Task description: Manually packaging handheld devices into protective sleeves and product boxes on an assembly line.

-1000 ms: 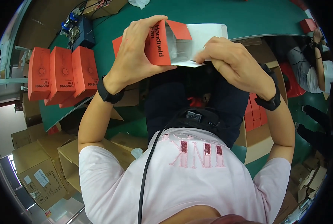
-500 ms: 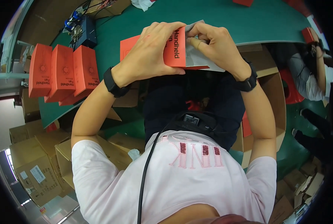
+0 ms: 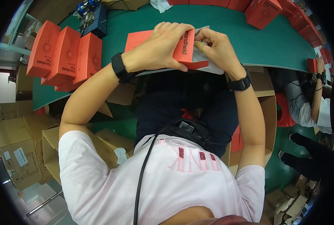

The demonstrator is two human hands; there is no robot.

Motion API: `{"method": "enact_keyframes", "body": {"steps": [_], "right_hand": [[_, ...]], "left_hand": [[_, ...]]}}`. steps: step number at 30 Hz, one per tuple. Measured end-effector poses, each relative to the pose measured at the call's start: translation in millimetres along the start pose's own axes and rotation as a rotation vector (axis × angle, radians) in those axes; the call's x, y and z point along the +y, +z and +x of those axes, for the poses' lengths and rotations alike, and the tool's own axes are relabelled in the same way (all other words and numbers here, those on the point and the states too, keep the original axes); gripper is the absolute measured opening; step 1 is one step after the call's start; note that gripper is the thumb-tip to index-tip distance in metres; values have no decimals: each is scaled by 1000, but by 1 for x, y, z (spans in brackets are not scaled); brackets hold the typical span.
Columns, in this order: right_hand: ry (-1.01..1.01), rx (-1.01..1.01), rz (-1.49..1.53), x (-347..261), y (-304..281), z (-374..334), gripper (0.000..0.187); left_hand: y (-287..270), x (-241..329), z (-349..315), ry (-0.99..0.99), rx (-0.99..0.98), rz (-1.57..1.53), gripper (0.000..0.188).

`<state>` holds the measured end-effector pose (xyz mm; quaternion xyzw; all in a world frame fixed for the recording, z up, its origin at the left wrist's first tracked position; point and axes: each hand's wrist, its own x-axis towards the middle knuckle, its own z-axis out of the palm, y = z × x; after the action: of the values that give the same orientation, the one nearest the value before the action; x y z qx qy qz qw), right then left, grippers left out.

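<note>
My left hand point(image 3: 157, 47) is wrapped over a red fan box point(image 3: 184, 50), which lies on its side at the near edge of the green table. The box's right end is open, with pale grey flaps point(image 3: 214, 68) sticking out. At that opening, my right hand point(image 3: 219, 50) has its fingers curled and pinched together. What they pinch is hidden. Three similar red fan boxes point(image 3: 65, 54) stand upright in a row to the left of my left hand.
More red boxes point(image 3: 262, 14) line the far and right side of the green table point(image 3: 227, 22). A dark blue device point(image 3: 95, 22) stands at the back left. Brown cartons point(image 3: 24, 150) sit on the floor at left, another point(image 3: 270, 112) at right. A co-worker point(image 3: 315, 108) sits far right.
The view has shifted, bringing more red boxes at the far side into sight. My hands keep the same hold on the box, with the right fingers still at its open end.
</note>
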<state>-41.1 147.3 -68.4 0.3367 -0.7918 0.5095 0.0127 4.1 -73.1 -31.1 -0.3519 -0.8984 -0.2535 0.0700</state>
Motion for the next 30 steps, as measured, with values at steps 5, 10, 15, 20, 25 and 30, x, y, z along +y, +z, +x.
{"method": "enact_keyframes", "body": {"steps": [5,10,15,20,25,30], "right_hand": [[-8,88,-83,4,-27,-3,7],[130,138,-144,37,-55,-3,16],[-95,84,-346,5,-44,13,24],[28,-59,-371,21,-37,25,21],[-33,-4,-387,25,-33,19,19],[87,-189,-472,0,-22,31,22]], "left_hand": [[-16,-17,-3,-59,-53,165,92],[4,-40,-1,-145,-125,385,99],[9,-24,1,-232,-104,391,93],[25,-31,-3,-254,-46,343,84],[26,-31,-3,-260,-27,316,83],[26,-33,-3,-274,-6,294,84]]}}
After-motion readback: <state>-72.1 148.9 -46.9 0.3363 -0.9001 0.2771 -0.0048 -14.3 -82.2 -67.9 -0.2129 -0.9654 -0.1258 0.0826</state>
